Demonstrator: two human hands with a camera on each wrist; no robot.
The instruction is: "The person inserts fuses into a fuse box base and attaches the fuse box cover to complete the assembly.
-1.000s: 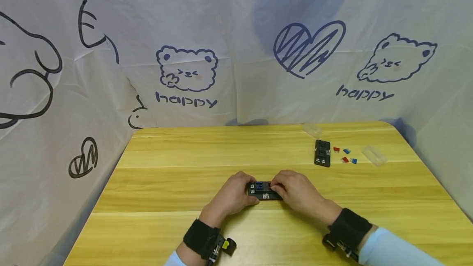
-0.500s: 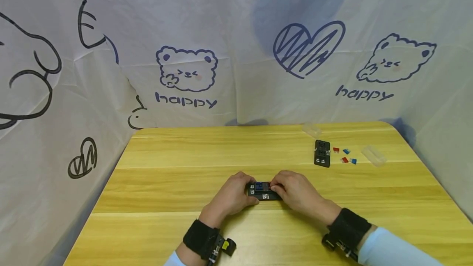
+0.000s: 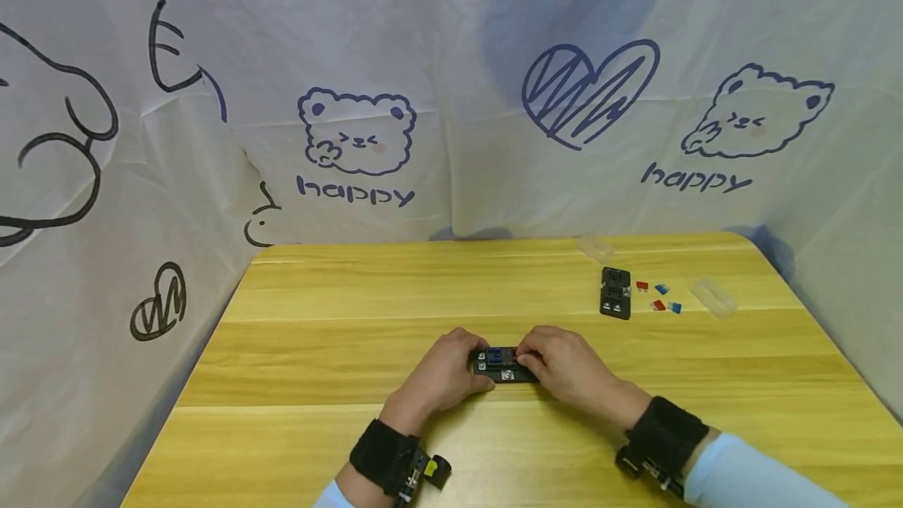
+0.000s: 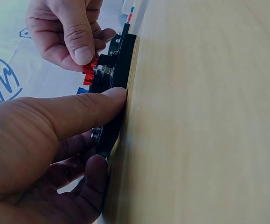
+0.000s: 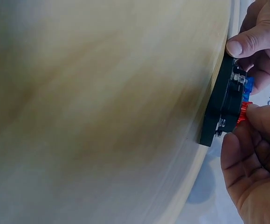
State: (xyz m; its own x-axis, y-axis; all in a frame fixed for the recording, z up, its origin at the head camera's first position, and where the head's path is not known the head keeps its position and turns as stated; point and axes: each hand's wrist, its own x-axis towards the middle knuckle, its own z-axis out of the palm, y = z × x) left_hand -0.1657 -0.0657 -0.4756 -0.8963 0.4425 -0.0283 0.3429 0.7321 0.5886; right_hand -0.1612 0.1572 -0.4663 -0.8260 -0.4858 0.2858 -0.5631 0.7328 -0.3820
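A black fuse block (image 3: 520, 375) with metal screw terminals lies flat on the wooden table, long side towards me. My left hand (image 3: 446, 371) grips its left end, the thumb along the near edge and the fingers round the far side. A blue blade fuse (image 5: 248, 86) sits in the block near that hand. Beside it, a red blade fuse (image 5: 243, 112) stands at the block's top, pinched between thumb and fingers of my right hand (image 3: 570, 363). Those fingers partly cover the red fuse and the block's right end in the head view.
A second black fuse block (image 3: 615, 293) lies at the back right. Next to it are loose red fuses (image 3: 658, 305) and blue fuses (image 3: 675, 307). Two clear plastic covers (image 3: 715, 298) lie near them. A white cloth with drawings (image 3: 451, 100) hangs behind the table.
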